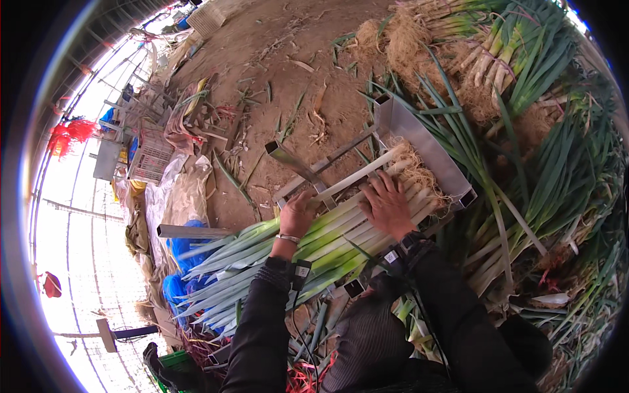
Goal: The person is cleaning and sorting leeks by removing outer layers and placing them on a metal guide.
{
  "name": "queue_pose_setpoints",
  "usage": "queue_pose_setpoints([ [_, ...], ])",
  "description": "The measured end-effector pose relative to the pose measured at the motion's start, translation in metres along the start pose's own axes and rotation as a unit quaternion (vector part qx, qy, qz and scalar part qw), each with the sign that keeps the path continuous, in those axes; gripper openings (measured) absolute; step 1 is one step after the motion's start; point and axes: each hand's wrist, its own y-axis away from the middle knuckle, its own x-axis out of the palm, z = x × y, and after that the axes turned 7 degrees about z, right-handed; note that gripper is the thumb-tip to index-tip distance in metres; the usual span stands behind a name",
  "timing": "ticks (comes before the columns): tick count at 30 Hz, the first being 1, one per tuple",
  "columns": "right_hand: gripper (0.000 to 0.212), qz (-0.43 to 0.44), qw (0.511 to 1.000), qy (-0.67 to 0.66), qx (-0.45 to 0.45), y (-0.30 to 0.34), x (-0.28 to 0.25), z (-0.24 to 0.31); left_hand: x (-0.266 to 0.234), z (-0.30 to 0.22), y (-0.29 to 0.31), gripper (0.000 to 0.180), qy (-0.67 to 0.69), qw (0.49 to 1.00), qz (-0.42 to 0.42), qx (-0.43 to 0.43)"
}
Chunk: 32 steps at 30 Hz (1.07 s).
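A layer of long green onions [341, 236] lies side by side across a metal frame [327, 157], white ends and roots to the right, green leaves to the left. The fingers of my left hand [299, 215] are curled round the stalk of one green onion [360, 171] along the far side of the layer. My right hand [386, 202] rests on the white stalks near the roots, its fingers spread. The roots [414, 169] lie close to the metal end plate [426, 141] of the frame.
Piles of green onions [544, 164] lie on the right and at the far right [498, 59]. Upright metal posts [282, 155] of the frame stand beyond my left hand. A plastic crate [149, 160], crumpled sheeting [187, 190] and blue plastic [177, 291] are on the left.
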Motion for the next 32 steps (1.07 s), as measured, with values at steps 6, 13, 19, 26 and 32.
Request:
queue_pose_setpoints([
  [6, 0.041, -0.016, 1.000, 0.014, 0.004, 0.001, 0.001, 0.000, -0.004, -0.002, -0.003, 0.029, 0.064, 0.975, 0.170, -0.126],
  [13, 0.048, -0.022, 0.999, -0.031, 0.011, 0.001, 0.001, -0.001, 0.000, 0.000, -0.002, 0.037, 0.066, 0.975, 0.181, -0.110],
  [19, 0.056, -0.035, 0.999, -0.033, 0.006, 0.000, -0.002, 0.000, 0.002, -0.002, 0.000, 0.037, 0.029, 0.973, 0.192, -0.122],
  [26, 0.046, -0.038, 0.999, 0.018, 0.033, 0.001, -0.005, 0.002, 0.010, 0.001, 0.001, 0.033, 0.023, 0.979, 0.179, -0.099],
  [32, 0.054, 0.046, 0.998, 0.010, 0.051, 0.000, 0.005, -0.002, 0.039, -0.041, 0.001, 0.039, -0.121, 0.966, 0.121, -0.194],
])
